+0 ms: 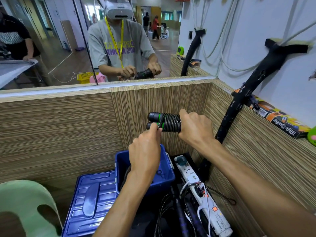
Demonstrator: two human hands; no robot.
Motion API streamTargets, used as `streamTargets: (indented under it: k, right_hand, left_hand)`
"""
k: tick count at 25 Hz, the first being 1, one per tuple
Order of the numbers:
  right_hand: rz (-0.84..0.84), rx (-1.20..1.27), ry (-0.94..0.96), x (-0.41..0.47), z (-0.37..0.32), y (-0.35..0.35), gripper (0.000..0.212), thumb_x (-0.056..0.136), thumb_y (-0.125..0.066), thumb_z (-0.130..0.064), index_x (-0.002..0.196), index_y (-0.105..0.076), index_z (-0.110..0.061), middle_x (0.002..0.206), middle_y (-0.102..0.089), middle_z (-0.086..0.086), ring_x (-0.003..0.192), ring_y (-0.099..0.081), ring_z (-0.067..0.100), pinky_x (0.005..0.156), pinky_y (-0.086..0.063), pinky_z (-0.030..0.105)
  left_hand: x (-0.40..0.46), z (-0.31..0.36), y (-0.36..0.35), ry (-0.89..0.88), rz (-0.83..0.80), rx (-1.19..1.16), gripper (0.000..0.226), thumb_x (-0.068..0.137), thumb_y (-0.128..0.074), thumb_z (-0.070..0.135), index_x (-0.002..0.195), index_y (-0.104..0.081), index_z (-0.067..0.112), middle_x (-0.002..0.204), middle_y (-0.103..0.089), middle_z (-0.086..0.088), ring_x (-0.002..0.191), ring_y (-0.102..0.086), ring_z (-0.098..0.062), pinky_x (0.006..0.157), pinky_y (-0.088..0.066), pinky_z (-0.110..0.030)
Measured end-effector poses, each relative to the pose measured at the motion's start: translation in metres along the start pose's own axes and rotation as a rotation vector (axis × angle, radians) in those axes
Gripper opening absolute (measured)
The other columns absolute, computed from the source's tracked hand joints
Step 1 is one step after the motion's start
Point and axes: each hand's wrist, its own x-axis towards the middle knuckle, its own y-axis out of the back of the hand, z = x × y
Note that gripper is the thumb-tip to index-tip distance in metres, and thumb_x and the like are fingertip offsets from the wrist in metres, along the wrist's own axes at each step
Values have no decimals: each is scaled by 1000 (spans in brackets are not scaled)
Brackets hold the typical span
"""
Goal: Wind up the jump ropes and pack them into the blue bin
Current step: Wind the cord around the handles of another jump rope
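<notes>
The right hand [195, 126] was clenched around the right end of a jump rope [165, 121], whose two black handles with green rings lay side by side, level, with the black cord wound in tight coils around them. The left hand [145, 151] came up from below, its fingertips [158, 129] pinching the cord at the left edge of the coils, just beside the green rings. The bundle was held in the air in front of the striped wooden partition [68, 125], above and a little beyond the blue bin [168, 178].

The bin stood open on the floor, directly under the left wrist, with something dark inside that could not be made out. Its blue lid [89, 200] lay flat, just to the left of it and nearer. To the right of the bin a white power strip [203, 194] ran toward the near edge, with white and black cables tangled over and beside it. At the near left corner stood a pale green plastic chair [25, 202].

Farther right, a black padded bar [239, 103] leaned against the partition, and on the ledge beyond it lay an orange printed box [277, 117]. Above the partition a mirror [51, 40] showed the person in a grey shirt, with a yellow lanyard and a headset, holding the same bundle.
</notes>
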Motion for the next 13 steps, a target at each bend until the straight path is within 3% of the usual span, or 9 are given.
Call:
streamTargets:
  k: [2,4,7,8,13]
  right_hand:
    - [3,-11,-6,1,-2,0,36,84,-66,-17,114,-48,-10,81,-47,1,67,-48,23,57,-40,35]
    - [10,-9,-18,3,-5,0,36,83,-65,-17,114,-48,-10,80,-47,1,67,-47,24,56,-39,34]
    - [28,17,-35,7,-6,0,35,83,-66,-17,112,-47,-10,78,-48,2,65,-49,25,56,-42,35]
    - [35,25,-34,8,-6,0,35,83,-66,-17,112,-48,-10,78,-48,1,65,-50,24,56,-43,35]
    - [52,50,-3,5,-8,1,33,82,-66,-14,110,-49,-9,77,-48,0,63,-50,23,54,-43,33]
  left_hand:
    - [0,6,1,11,44,43,32,103,-32,40,95,-53,17,69,-57,5,61,-55,-25,48,-23,-30]
    - [1,12,-4,105,40,-138,35,103,-34,39,86,-56,18,65,-58,7,55,-47,-15,47,-21,-29]
    - [7,19,-5,386,-161,-987,40,104,-36,37,77,-57,16,53,-49,8,46,-39,-4,49,-30,-23]
    - [6,19,-3,439,-210,-1138,39,104,-36,37,78,-56,16,51,-44,9,44,-35,-4,47,-28,-21]
    - [-4,7,-17,414,-268,-1291,38,104,-33,41,83,-53,16,53,-33,7,46,-25,-7,44,-24,-21]
